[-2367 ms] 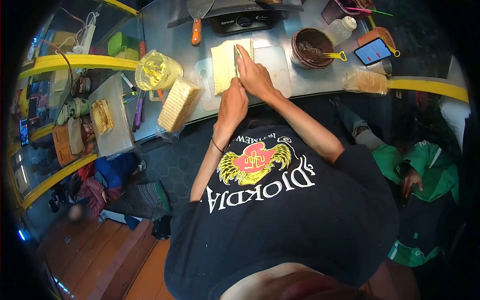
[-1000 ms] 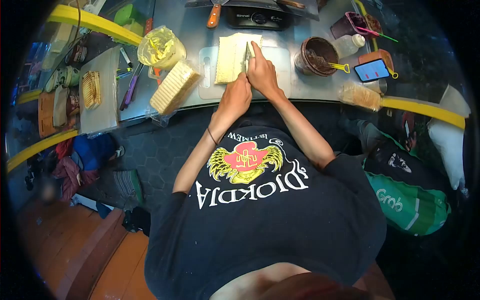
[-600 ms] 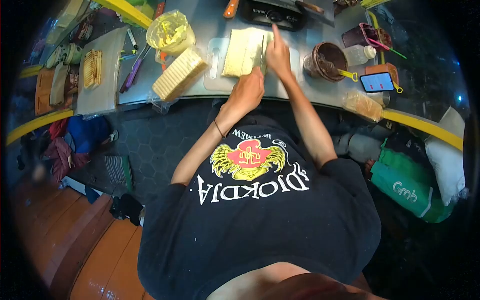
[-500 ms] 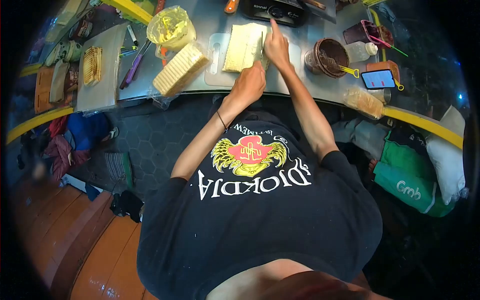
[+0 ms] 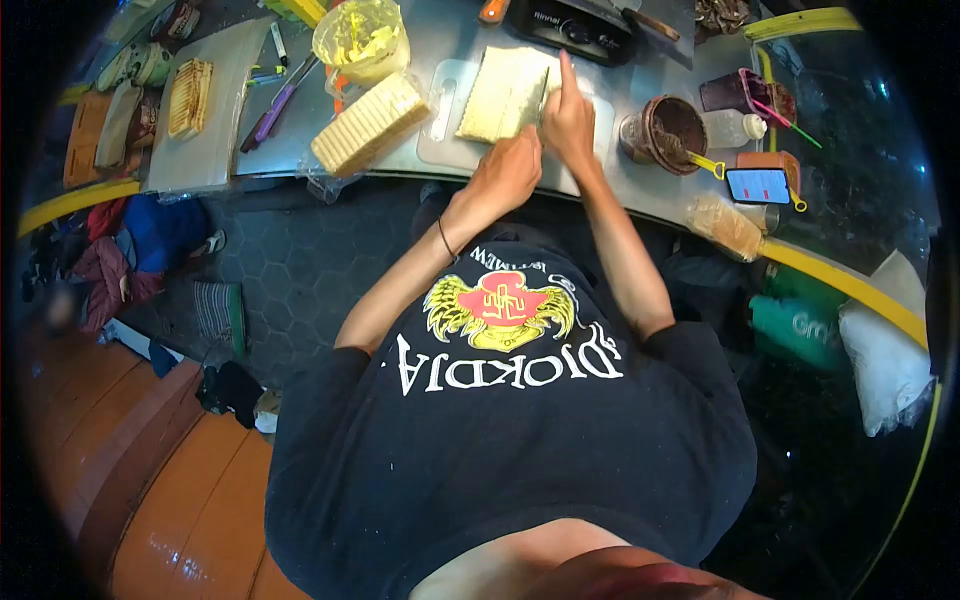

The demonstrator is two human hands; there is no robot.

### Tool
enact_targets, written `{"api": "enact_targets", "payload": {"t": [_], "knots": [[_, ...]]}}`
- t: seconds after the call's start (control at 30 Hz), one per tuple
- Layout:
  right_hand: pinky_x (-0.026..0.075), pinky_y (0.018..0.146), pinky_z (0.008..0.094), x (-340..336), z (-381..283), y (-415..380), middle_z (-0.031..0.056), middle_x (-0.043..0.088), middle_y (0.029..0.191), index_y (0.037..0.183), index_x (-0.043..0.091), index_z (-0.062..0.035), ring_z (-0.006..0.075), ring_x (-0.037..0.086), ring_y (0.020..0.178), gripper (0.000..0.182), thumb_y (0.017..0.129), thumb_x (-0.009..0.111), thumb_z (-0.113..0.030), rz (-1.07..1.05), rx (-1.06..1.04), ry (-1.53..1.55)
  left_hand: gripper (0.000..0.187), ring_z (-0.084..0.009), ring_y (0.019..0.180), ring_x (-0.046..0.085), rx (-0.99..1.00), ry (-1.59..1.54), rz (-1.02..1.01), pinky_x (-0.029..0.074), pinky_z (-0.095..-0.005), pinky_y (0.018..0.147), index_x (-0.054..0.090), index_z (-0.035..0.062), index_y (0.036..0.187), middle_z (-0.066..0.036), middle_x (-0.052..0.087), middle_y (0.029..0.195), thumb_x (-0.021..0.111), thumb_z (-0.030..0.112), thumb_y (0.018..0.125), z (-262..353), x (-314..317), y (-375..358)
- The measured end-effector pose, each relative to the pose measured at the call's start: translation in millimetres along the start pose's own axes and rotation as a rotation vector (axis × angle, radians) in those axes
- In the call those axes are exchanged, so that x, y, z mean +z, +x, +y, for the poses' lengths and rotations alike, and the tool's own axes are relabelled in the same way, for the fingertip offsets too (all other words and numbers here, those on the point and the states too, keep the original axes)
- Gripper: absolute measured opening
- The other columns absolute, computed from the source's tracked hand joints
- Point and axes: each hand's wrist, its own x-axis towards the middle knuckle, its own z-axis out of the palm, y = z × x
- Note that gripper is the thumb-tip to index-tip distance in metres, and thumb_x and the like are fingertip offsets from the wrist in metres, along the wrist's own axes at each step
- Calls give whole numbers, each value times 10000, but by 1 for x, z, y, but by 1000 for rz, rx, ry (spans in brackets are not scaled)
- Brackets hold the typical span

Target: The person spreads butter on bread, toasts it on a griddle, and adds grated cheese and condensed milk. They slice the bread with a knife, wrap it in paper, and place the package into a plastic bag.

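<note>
Head view: the pale bread slab (image 5: 497, 95) lies flat on the cutting board (image 5: 433, 148), toward its left side and reaching past its far edge. Your left hand (image 5: 506, 172) is at the slab's near right corner, fingers bent in as if gripping; what's inside them is hidden. Your right hand (image 5: 570, 122) is by the slab's right side, index finger straight out, other fingers curled; can't tell if it grips anything. Thin blade (image 5: 545, 98) shows between slab and right hand; can't confirm which hand has it.

Slab looks light, soft, spongy, dry, not slippery. Likely dents or tears if pinched, so steady it with flat fingers on top near the edge, light pressure only; support it from underneath for any lift.

Relative to the board: black stove (image 5: 570, 36) beyond it; tub of yellow spread (image 5: 386, 68) left and farther off; wrapped ridged bread (image 5: 370, 125) just left; brown tub (image 5: 656, 148) right; phone (image 5: 758, 186) farther right; bagged bread (image 5: 727, 228) right and nearer you.
</note>
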Motion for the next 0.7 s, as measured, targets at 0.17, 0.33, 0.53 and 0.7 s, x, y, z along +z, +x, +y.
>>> {"api": "enact_targets", "payload": {"t": [0.17, 0.33, 0.53, 0.7], "knots": [[461, 611, 535, 7, 15, 16, 304, 601, 672, 1397, 457, -21, 452, 605, 590, 532, 877, 441, -132, 74, -65, 8, 141, -501, 844, 593, -12, -5, 1, 454, -546, 742, 505, -42, 958, -315, 606, 813, 436, 79, 940, 1, 4, 0], [473, 622, 531, 0, 3, 12, 302, 612, 711, 1401, 458, -27, 456, 613, 627, 530, 883, 423, -133, 48, -21, -9, 157, -503, 834, 591, 21, -48, 30, 457, -539, 750, 515, -42, 941, -312, 604, 800, 428, 89, 946, -4, 11, -2], [474, 627, 544, 3, 0, -9, 304, 618, 720, 1422, 434, -40, 469, 617, 646, 549, 885, 427, -151, -38, -27, -32, 147, -496, 851, 591, -13, -36, 43, 458, -533, 753, 512, -38, 948, -305, 609, 828, 427, 82, 944, 0, 2, 2], [488, 644, 548, 13, 16, 31, 313, 625, 748, 1415, 430, -24, 482, 615, 670, 542, 888, 425, -148, 45, 16, -30, 153, -492, 842, 594, 5, -31, 11, 457, -536, 743, 503, -39, 940, -310, 605, 813, 422, 90, 949, 0, 6, -6]]}}
